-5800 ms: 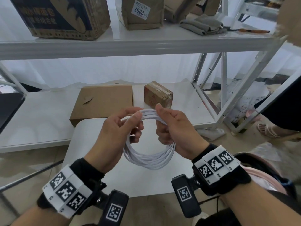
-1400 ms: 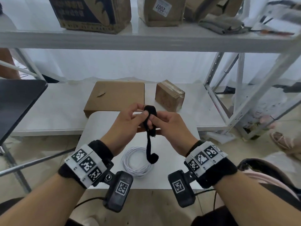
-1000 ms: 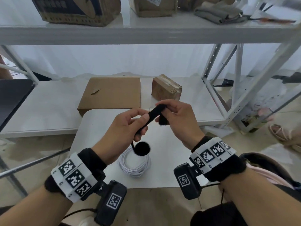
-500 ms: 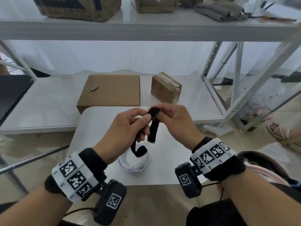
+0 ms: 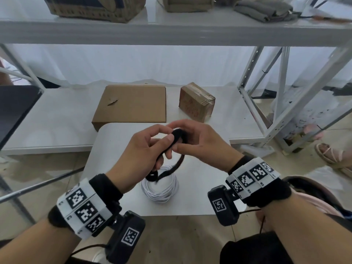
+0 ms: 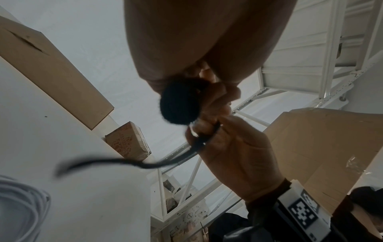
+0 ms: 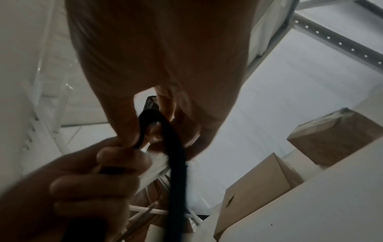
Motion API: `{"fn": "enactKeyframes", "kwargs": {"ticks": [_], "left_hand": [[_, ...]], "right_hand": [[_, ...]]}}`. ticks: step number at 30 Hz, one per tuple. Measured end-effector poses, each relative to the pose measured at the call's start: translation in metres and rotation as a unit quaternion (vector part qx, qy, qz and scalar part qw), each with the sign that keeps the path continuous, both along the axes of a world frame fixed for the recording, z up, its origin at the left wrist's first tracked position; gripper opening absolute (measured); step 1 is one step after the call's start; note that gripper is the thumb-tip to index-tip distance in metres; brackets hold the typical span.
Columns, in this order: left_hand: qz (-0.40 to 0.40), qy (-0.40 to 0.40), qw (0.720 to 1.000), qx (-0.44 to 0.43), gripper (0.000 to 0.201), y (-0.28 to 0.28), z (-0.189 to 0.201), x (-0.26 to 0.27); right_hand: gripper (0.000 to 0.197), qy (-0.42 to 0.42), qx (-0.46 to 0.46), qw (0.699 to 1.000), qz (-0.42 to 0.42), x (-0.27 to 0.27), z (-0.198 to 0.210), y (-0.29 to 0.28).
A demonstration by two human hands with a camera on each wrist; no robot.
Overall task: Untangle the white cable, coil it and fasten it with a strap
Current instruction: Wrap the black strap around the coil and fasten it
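Both hands are working above the small white rounded table (image 5: 118, 189), raised clear of its top. The left hand (image 5: 141, 151) is pinching a long, narrow black fabric strap (image 5: 178, 135) between thumb and forefinger, with the remaining fingers curled beneath around the strap's lower length. The right hand (image 5: 202, 143) is pinching the same strap just beside the left thumb, its fingers bent around a small loop at the strap's top. From that loop the strap is hanging with its long axis running roughly downward and toward the person: one length is passing through the left palm and ending in a small curl near the coil, and the other is arcing down from the right hand to meet it. In the left wrist view the free tail (image 6: 99, 161) is trailing sideways, blurred, so its exact end seems hard to place.

The white cable (image 5: 161, 189) is lying on the table as a compact round coil, flat on its side with its opening facing up, directly below the hands and near the table's front edge. Neither hand is touching it.

Behind the table, a flat brown cardboard box (image 5: 131, 105) and a smaller taped cardboard box (image 5: 196, 101) are sitting on a low white shelf (image 5: 47, 126).
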State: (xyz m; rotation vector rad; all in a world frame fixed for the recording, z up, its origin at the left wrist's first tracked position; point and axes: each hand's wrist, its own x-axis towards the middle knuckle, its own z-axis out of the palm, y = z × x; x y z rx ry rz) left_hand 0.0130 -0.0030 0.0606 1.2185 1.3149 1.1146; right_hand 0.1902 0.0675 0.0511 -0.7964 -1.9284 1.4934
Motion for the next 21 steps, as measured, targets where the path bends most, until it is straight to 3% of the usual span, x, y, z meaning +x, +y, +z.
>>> {"fn": "enactKeyframes", "kwargs": {"ticks": [3,6,11,14,17,21], "left_hand": [[0.006,0.004,1.0,0.002,0.013,0.0,0.0,-0.001],[0.005,0.006,1.0,-0.002,0.018,-0.001,0.0,-0.004],[0.035,0.003,0.999,0.026,0.018,0.003,0.001,-0.01],[0.042,-0.018,0.998,0.052,0.023,0.003,0.002,-0.013],[0.011,-0.026,0.998,0.055,0.022,0.001,0.002,-0.011],[-0.051,-0.011,0.998,0.04,0.012,-0.003,0.003,-0.004]], "right_hand": [[0.03,0.001,-0.014,1.0,-0.019,-0.001,0.008,0.0],[0.017,-0.027,0.022,0.993,-0.117,-0.002,0.007,0.006],[0.013,-0.089,0.086,0.965,-0.229,0.004,-0.007,0.018],[0.015,-0.115,0.07,0.957,-0.257,0.006,-0.011,0.018],[0.024,-0.107,0.013,0.978,-0.177,0.0,-0.007,0.01],[0.052,-0.015,-0.097,0.995,0.0,-0.01,0.002,-0.005]]}}
